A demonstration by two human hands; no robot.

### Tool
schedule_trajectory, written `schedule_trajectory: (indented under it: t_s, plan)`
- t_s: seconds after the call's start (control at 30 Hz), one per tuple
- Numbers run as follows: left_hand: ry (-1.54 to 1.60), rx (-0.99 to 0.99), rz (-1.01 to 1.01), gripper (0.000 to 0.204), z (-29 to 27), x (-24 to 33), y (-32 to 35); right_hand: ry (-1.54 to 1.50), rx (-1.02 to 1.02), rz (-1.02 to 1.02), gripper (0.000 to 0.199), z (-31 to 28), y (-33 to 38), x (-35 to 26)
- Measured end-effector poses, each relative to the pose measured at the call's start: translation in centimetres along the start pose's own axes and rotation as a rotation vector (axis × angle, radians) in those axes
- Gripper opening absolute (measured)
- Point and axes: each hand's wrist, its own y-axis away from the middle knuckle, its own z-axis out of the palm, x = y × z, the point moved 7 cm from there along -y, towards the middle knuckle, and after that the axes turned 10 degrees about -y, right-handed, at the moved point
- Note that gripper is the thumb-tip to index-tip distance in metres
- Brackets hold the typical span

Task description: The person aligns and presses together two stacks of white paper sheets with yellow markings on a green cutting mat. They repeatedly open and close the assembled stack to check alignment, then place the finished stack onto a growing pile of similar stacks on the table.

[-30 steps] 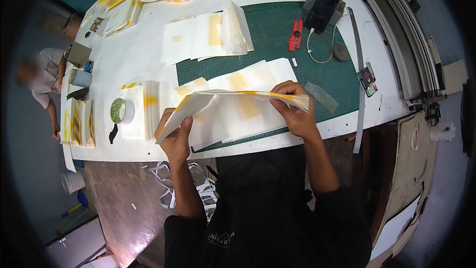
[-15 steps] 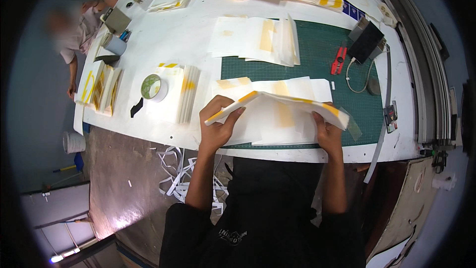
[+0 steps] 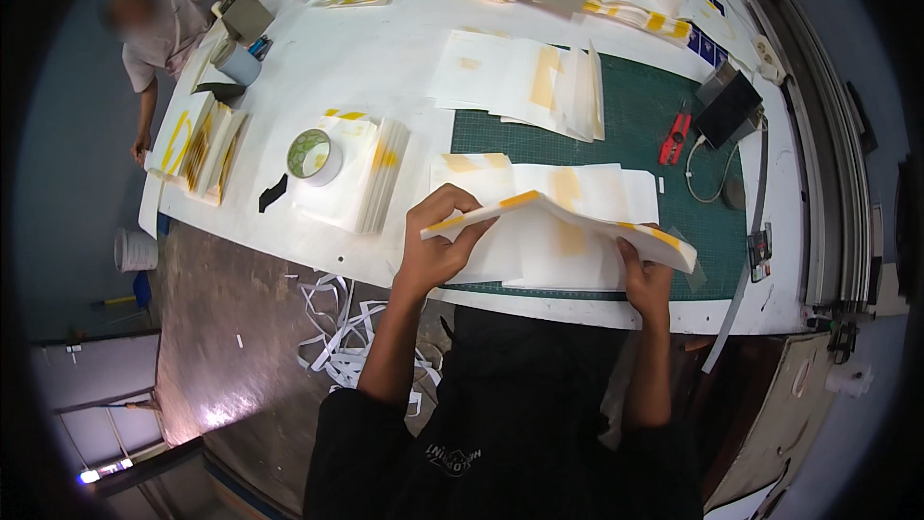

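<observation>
Holding a thick stack of white paper sheets with yellow tape strips (image 3: 563, 221) in both hands, above the near edge of the green cutting mat (image 3: 635, 125). Left hand (image 3: 438, 246) is closed around the stack's left end, fingers curled over the top. Right hand (image 3: 647, 279) clamps the right end from below, thumb on the underside. Stack is tilted, left end higher, and sits over more loose white sheets with yellow patches (image 3: 539, 183) flat on the mat.

Left of the mat: roll of pale tape (image 3: 313, 156) resting on a fanned pile of white booklets (image 3: 361, 183); small black scrap (image 3: 272, 193) just beside it. Farther left, a yellow-striped white bundle (image 3: 197, 144) at the edge of the white table (image 3: 375, 58). Another spread of white sheets (image 3: 525, 82) lies across the mat's far-left corner. Red-handled cutter (image 3: 674, 138) and a black box (image 3: 729, 108) on the mat's right side. White paper strips (image 3: 337, 327) on the floor. Another person (image 3: 168, 24) at the far-left corner.

Versus 0.5 s ago: same two-handed hold, stack in about the same place over the mat's near edge; view has shifted slightly.
</observation>
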Motion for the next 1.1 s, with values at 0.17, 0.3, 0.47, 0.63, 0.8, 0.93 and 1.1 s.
schedule_trajectory:
  t_s: [0.17, 0.3, 0.47, 0.63, 0.8, 0.93, 1.1]
  plan:
    - [0.083, 0.047, -0.155, 0.021, -3.4, 0.7, 0.0, -0.086, -0.022, -0.088, 0.021, 0.8, -0.5, -3.9]
    - [0.118, 0.058, -0.38, 0.034, -8.2, -0.8, 0.5, -0.139, -0.226, -0.015, 0.031, 5.6, -1.6, -7.3]
    - [0.297, -0.09, -0.259, 0.05, -11.5, -0.3, 1.0, -0.358, -0.393, 0.103, 0.037, 11.9, -2.4, -8.2]
    - [0.111, -0.111, -0.209, 0.052, -6.5, -3.9, 2.7, -0.361, -0.396, 0.214, 0.041, 13.4, -2.1, -4.8]
    - [0.397, 0.141, -0.548, 0.046, -2.7, -5.6, 4.2, -0.334, -0.385, 0.281, 0.042, 12.7, -1.2, -3.7]
    - [0.57, 0.002, -0.638, 0.044, -1.5, -6.1, 3.9, -0.311, -0.439, 0.265, 0.043, 12.4, -0.5, -4.1]
    - [0.741, -0.001, -0.734, 0.026, -0.5, -6.0, 6.0, -0.475, -0.394, 0.317, 0.044, 12.5, 0.8, -3.8]
